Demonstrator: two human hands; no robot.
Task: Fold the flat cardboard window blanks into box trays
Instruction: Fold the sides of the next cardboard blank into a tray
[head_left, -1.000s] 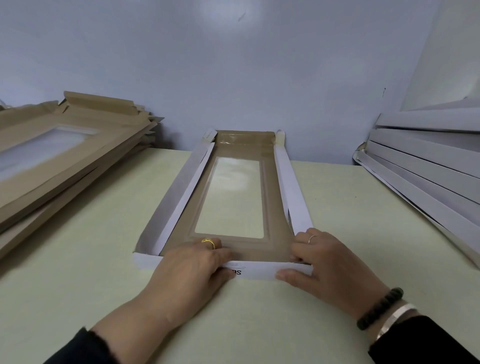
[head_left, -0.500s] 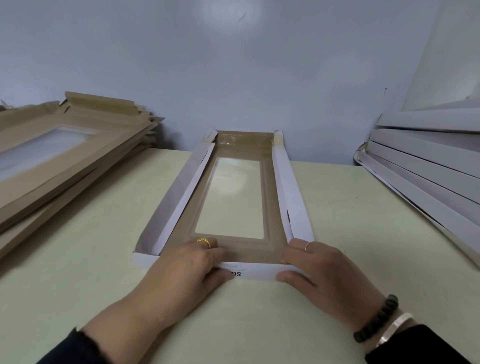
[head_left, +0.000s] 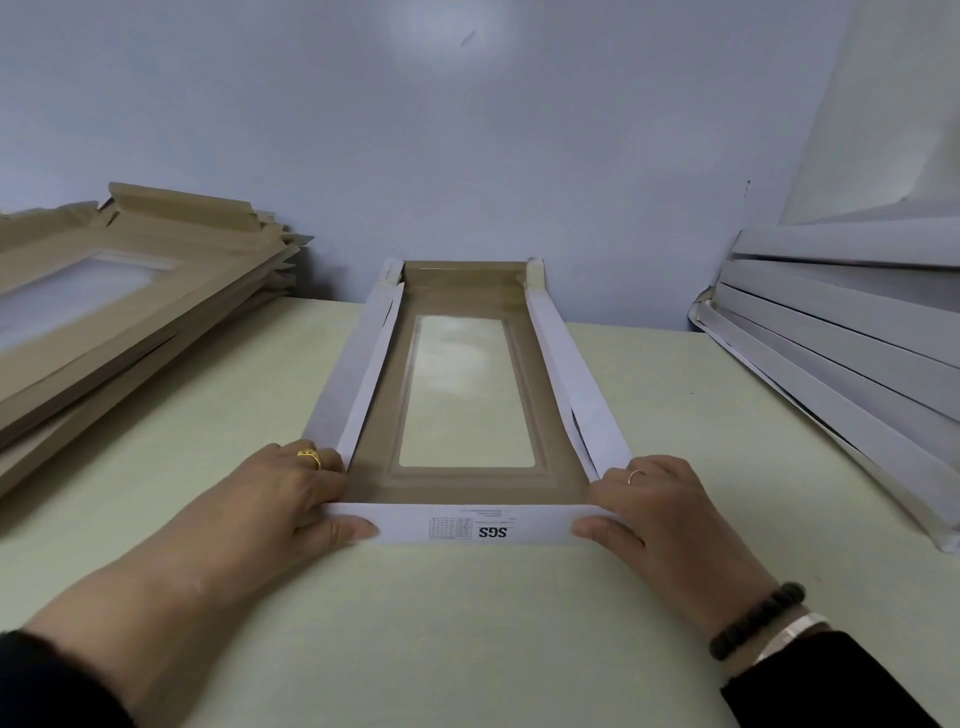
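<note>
Box tray (head_left: 470, 499) sits mid-table (head_left: 467, 623), long axis running from the near edge toward the back wall, far end touching the wall. All four walls stand; brown inside, clear window in the floor. Left hand (head_left: 291, 499) pinches the near-left corner, thumb on the white near wall, fingers on the side wall. Right hand (head_left: 654, 506) pinches the near-right corner likewise. Stack of flat brown blanks (head_left: 119, 317) at the left edge; stack of white folded trays (head_left: 852, 353) at the right edge.

Bare table (head_left: 467, 623) near the tray (head_left: 467, 530), flat blanks (head_left: 130, 322) left, white stack (head_left: 841, 353) right — narrow lanes between
</note>
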